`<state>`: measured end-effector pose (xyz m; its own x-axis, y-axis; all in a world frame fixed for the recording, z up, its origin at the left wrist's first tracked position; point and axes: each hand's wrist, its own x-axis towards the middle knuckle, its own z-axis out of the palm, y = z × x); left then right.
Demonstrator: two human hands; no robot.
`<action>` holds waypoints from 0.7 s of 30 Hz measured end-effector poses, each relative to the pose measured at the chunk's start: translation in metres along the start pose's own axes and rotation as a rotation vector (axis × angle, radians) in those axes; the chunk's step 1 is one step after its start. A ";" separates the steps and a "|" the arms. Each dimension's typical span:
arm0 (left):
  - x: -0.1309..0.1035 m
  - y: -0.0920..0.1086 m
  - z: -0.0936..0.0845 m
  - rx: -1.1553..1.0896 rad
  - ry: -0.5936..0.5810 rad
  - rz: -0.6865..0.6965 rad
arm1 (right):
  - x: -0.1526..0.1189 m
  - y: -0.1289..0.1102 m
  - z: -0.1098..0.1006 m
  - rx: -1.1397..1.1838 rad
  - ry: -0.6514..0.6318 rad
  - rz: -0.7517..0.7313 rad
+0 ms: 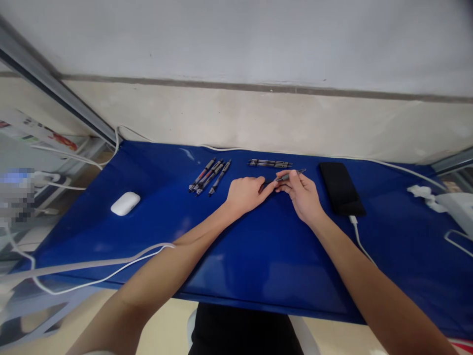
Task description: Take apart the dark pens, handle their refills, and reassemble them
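Both of my hands meet over the blue table at a dark pen (284, 177). My left hand (247, 194) has its fingers closed round the pen's left end, which they partly hide. Thumb and fingers of my right hand (302, 195) pinch the pen's right part, whose tip sticks out to the right. Just behind my hands, a couple of pens (271, 163) lie sideways. To the left of my left hand, several grey and black pens (210, 176) lie slanted beside each other, some with red showing.
A white earbud case (125, 203) rests on the left of the blue table (254, 266). A black phone (340, 188) with a white cable is at the right. Another white cable crosses my left forearm. The wall stands behind.
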<state>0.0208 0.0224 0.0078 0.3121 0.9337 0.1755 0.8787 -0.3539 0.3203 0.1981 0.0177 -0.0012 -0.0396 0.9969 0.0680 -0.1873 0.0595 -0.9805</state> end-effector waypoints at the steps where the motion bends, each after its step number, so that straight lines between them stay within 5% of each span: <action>1: 0.000 0.000 0.000 0.002 -0.005 0.002 | 0.000 0.000 -0.001 -0.006 0.001 -0.001; 21: -0.001 0.001 0.001 0.027 -0.031 0.138 | 0.003 0.007 -0.003 -0.021 0.031 -0.025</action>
<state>0.0213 0.0214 0.0071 0.4418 0.8774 0.1870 0.8358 -0.4783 0.2695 0.2000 0.0211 -0.0082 -0.0047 0.9962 0.0874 -0.1676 0.0854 -0.9822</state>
